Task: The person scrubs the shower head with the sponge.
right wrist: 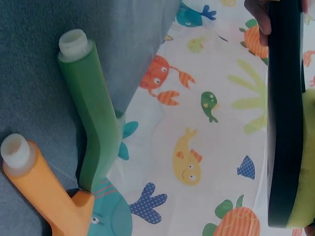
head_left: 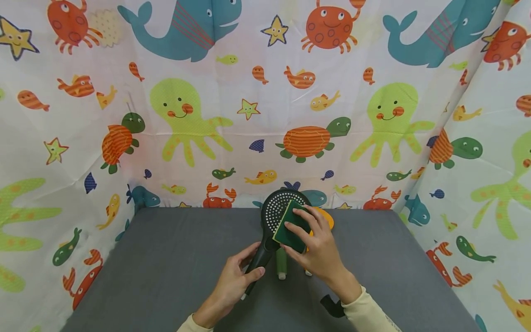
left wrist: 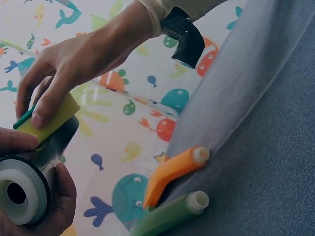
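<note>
My left hand [head_left: 228, 282] grips a dark shower head [head_left: 274, 210] by its handle, fingers behind and thumb in front. The round face with small white nozzles is turned up toward the head camera. My right hand [head_left: 323, 253] holds a sponge [head_left: 292, 230] against that face, covering its lower right part. Its green scouring side lies under my fingers, and the yellow side [left wrist: 56, 118] faces the shower head. In the right wrist view the shower head shows edge-on, with the yellow sponge [right wrist: 306, 162] along its face. The left wrist view shows the handle's hollow white end [left wrist: 27, 196] up close.
On the grey table [head_left: 174, 258], behind the held shower head, lie a green shower head [right wrist: 91, 113] and an orange one [right wrist: 47, 191], their white-ended handles toward me. A curtain with printed sea animals [head_left: 257, 120] stands round the back and sides. A black device [head_left: 333, 306] sits at the right wrist.
</note>
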`<action>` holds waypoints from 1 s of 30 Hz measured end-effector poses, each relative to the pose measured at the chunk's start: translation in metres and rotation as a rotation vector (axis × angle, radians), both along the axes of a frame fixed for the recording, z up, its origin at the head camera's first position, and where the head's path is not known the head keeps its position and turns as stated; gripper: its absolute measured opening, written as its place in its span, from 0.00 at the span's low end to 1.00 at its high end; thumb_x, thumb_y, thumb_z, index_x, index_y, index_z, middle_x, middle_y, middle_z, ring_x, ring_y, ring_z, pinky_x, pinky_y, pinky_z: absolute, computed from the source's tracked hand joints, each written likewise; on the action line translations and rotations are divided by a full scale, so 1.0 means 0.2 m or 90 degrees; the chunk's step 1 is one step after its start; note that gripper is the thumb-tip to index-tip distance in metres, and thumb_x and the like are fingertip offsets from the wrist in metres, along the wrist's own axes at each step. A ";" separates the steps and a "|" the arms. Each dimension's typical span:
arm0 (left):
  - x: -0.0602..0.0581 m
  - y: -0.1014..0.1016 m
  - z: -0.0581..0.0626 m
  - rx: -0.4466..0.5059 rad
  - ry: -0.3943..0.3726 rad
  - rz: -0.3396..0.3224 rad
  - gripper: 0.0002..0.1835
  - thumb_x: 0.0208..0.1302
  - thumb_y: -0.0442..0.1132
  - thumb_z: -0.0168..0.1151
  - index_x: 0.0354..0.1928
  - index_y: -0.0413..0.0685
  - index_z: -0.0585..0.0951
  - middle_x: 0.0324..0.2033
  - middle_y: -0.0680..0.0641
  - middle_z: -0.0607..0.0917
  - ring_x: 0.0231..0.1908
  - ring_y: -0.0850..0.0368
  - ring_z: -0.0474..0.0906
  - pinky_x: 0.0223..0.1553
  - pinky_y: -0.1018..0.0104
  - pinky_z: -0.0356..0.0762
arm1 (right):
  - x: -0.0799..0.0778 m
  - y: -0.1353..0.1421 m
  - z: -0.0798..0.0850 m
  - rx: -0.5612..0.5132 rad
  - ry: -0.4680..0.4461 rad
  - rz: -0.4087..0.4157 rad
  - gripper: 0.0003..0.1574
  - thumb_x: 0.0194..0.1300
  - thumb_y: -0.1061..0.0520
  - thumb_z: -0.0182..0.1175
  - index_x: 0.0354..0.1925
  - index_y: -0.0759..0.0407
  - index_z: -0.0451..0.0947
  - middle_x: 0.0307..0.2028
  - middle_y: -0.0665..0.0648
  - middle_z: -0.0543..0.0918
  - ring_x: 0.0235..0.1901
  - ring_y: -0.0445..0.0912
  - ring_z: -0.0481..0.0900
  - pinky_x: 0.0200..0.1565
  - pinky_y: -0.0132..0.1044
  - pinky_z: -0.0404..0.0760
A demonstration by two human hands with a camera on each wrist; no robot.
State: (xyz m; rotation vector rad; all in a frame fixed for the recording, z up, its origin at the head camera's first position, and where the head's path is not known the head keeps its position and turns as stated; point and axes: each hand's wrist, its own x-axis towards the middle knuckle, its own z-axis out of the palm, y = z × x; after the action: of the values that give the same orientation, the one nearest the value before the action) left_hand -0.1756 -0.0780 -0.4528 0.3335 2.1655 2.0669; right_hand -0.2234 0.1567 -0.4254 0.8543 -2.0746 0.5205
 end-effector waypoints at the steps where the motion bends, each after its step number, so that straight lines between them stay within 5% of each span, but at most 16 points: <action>1: 0.00 0.00 0.00 0.001 0.001 0.001 0.33 0.61 0.30 0.65 0.69 0.41 0.69 0.59 0.37 0.78 0.55 0.48 0.74 0.45 0.73 0.77 | 0.00 0.00 0.00 0.000 0.000 0.002 0.31 0.64 0.31 0.57 0.52 0.50 0.83 0.62 0.61 0.75 0.65 0.64 0.66 0.60 0.63 0.70; 11: 0.00 0.01 -0.01 -0.005 -0.012 -0.010 0.33 0.62 0.32 0.65 0.69 0.43 0.69 0.61 0.39 0.77 0.59 0.45 0.72 0.47 0.73 0.76 | -0.01 0.01 -0.01 -0.005 0.004 0.001 0.31 0.64 0.31 0.57 0.51 0.50 0.83 0.61 0.62 0.75 0.65 0.63 0.67 0.59 0.65 0.71; 22: 0.02 0.02 -0.01 -0.015 0.008 -0.018 0.33 0.61 0.32 0.65 0.69 0.41 0.69 0.61 0.37 0.76 0.60 0.45 0.73 0.48 0.73 0.76 | -0.04 0.05 0.02 -0.015 -0.004 -0.022 0.35 0.46 0.45 0.77 0.53 0.51 0.82 0.62 0.62 0.74 0.66 0.63 0.65 0.61 0.67 0.68; 30: 0.02 0.02 0.00 -0.010 -0.004 -0.021 0.34 0.61 0.32 0.66 0.69 0.42 0.69 0.63 0.37 0.74 0.61 0.44 0.71 0.49 0.71 0.77 | -0.04 0.03 0.01 -0.033 0.009 -0.012 0.30 0.60 0.35 0.65 0.53 0.50 0.82 0.62 0.63 0.75 0.65 0.65 0.66 0.57 0.67 0.71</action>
State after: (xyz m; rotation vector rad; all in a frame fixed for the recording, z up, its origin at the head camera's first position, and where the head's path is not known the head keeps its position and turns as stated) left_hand -0.1711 -0.0734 -0.4537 0.3588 2.1564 2.0295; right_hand -0.2321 0.1617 -0.4241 0.8050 -2.0454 0.5545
